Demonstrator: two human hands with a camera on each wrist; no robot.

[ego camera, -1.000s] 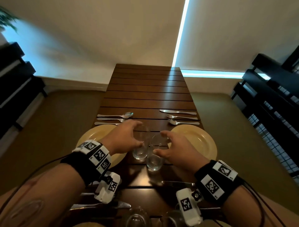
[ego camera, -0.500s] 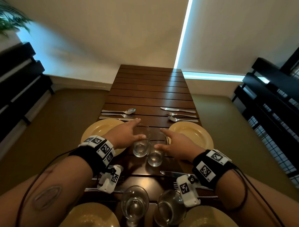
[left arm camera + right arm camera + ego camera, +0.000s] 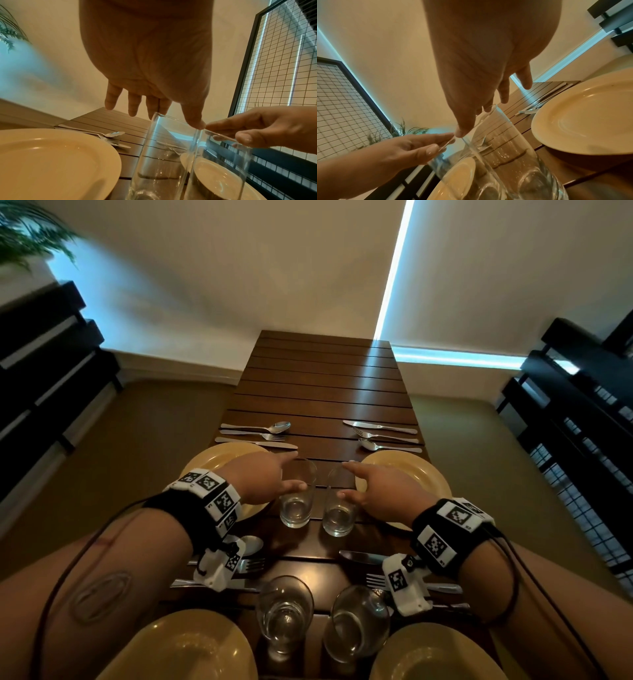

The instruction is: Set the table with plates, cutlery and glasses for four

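No brand, label or readable word shows anywhere; the only markings are the black-and-white square code tags on the wrist bands [image 3: 212, 494], and the tiny characters at their edges are too small to read.

On the slatted wooden bench [image 3: 325, 378], two empty tumblers stand upright side by side at the centre, between the two far yellow plates. The left hand [image 3: 263, 477] sits at 9 o'clock of the left tumbler [image 3: 297, 494], fingers straight and loosely spread, thumb tip at the rim; it does not grip the glass. The right hand [image 3: 380, 491] sits at 3 o'clock of the right tumbler [image 3: 339, 505], likewise open, thumb tip near the rim. Whether either thumb actually touches glass cannot be told, since clear walls blur the edges in both wrist views.

The far left plate [image 3: 222, 457] is half hidden under the left hand and wrist; the far right plate [image 3: 411, 470] is partly covered by the right hand. At 12 o'clock of each plate lies a spoon, fork and knife set [image 3: 257, 434], [image 3: 383, 434].

Nearer, two more glasses [image 3: 284, 614] stand between two near plates [image 3: 191, 645] cut off by the bottom edge. The near cutlery [image 3: 251, 563] is mostly hidden behind the wrist cameras.
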